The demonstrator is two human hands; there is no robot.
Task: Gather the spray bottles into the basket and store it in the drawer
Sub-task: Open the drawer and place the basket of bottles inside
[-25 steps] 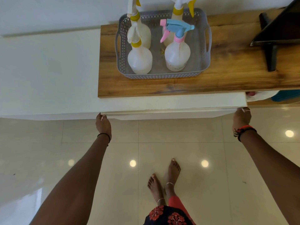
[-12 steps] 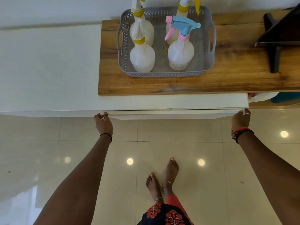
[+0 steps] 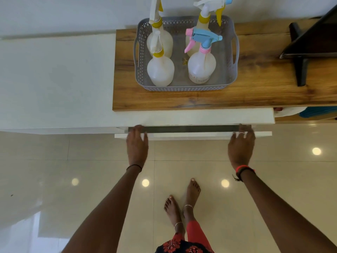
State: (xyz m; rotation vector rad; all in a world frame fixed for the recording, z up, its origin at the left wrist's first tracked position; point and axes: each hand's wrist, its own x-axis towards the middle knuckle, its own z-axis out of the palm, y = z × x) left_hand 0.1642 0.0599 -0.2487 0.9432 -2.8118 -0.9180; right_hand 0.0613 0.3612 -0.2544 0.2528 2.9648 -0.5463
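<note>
A grey perforated basket [image 3: 186, 88] stands on the wooden top [image 3: 259, 92] and holds several spray bottles. Among them are a front-left bottle with a yellow collar [image 3: 160, 72] and a front-right bottle with a pink and blue trigger [image 3: 201, 68]. Below, the white drawer front [image 3: 191, 135] is pulled out a little, showing a dark gap. My left hand [image 3: 136, 143] hooks over the drawer front's top edge near its left end. Near the right end, my right hand [image 3: 240, 145] does the same. Both hands are slightly blurred.
A black screen on a stand [image 3: 302, 70] occupies the wooden top to the right of the basket. A white cabinet top [image 3: 54, 79] extends left. A blue item [image 3: 317, 112] sits on a lower shelf at right. My bare feet [image 3: 182, 203] stand on glossy tiles.
Both hands have shifted inward along the drawer's edge. The drawer front has come out from the cabinet, opening a dark gap. The basket and bottles have not moved on the wooden top.
</note>
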